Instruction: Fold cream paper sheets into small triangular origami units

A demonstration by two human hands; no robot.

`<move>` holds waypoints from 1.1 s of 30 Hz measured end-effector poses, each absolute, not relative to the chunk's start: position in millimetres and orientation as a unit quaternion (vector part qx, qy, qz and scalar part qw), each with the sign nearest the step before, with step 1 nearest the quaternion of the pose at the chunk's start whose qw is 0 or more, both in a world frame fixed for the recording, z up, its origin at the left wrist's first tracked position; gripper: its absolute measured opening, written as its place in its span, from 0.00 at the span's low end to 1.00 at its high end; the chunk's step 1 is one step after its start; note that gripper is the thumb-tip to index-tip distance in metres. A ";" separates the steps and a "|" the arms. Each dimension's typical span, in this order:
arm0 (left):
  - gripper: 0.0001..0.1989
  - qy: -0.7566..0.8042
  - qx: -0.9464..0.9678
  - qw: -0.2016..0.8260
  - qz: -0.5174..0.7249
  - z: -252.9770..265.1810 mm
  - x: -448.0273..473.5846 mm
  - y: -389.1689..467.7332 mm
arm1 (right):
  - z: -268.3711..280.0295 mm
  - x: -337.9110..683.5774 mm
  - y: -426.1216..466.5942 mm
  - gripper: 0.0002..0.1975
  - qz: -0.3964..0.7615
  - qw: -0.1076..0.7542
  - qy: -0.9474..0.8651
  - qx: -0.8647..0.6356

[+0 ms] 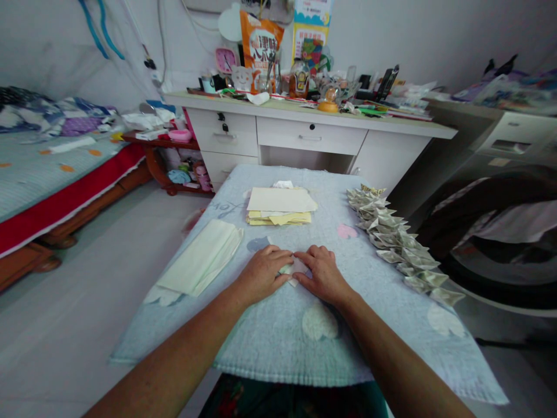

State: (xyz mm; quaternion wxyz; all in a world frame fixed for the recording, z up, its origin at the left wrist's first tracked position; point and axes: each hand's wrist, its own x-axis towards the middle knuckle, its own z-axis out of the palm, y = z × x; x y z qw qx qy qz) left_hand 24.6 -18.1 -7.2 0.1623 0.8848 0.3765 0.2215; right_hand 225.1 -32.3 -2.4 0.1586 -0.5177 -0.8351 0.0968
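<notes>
Left hand (263,270) and right hand (324,273), thumbs spread from fingers, pressed paper (298,267), corner toward person, long axis hidden; paper stack (281,200) lay beyond, folded pieces (394,238) right.

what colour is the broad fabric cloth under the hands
The cloth is mainly light blue, best in head view.

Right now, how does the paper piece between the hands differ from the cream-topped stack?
Size: the paper piece looks much smaller than the cream-topped stack.
Colour: the paper piece is mostly whitish; the cream-topped stack shows yellow sheets beneath.
Contact: left hand and right hand touch the paper piece, neither the cream-topped stack.
Shared: both lie on the pale-blue cloth.
</notes>
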 end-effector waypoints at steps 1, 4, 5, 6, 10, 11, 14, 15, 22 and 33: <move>0.16 0.379 0.885 0.161 0.220 -7.2 24.9 -18.5 | -2.1 225.1 -32.6 0.21 0.092 0.153 -0.838 -0.516; 0.18 0.389 0.882 0.157 0.214 -6.5 26.0 -19.7 | -0.8 224.6 -33.4 0.23 0.083 0.140 -0.841 -0.516; 0.18 0.391 0.882 0.157 0.210 -5.9 26.3 -20.1 | -0.2 224.5 -33.6 0.23 0.082 0.138 -0.841 -0.516; 0.19 0.393 0.882 0.156 0.206 -5.2 26.7 -20.5 | 0.5 224.6 -33.6 0.22 0.082 0.138 -0.841 -0.516; 0.20 0.393 0.888 0.147 0.188 -2.6 27.5 -21.9 | 3.5 228.8 -31.6 0.21 0.105 0.144 -0.844 -0.506; 0.20 0.394 0.889 0.145 0.184 -2.6 27.6 -22.1 | 4.0 231.0 -30.6 0.20 0.118 0.149 -0.844 -0.501; 0.22 0.398 0.890 0.139 0.173 -4.2 27.5 -22.3 | 4.3 238.6 -27.2 0.16 0.162 0.177 -0.837 -0.492; 0.23 0.400 0.890 0.137 0.170 -5.1 27.5 -22.3 | 4.0 240.8 -26.1 0.14 0.172 0.189 -0.832 -0.492; 0.24 0.401 0.894 0.125 0.156 -7.4 27.3 -23.2 | -0.8 245.0 -21.9 0.08 0.171 0.224 -0.827 -0.486; 0.21 0.398 0.901 0.092 0.144 -14.7 29.0 -23.6 | -2.1 238.8 -22.6 0.11 0.142 0.192 -0.828 -0.508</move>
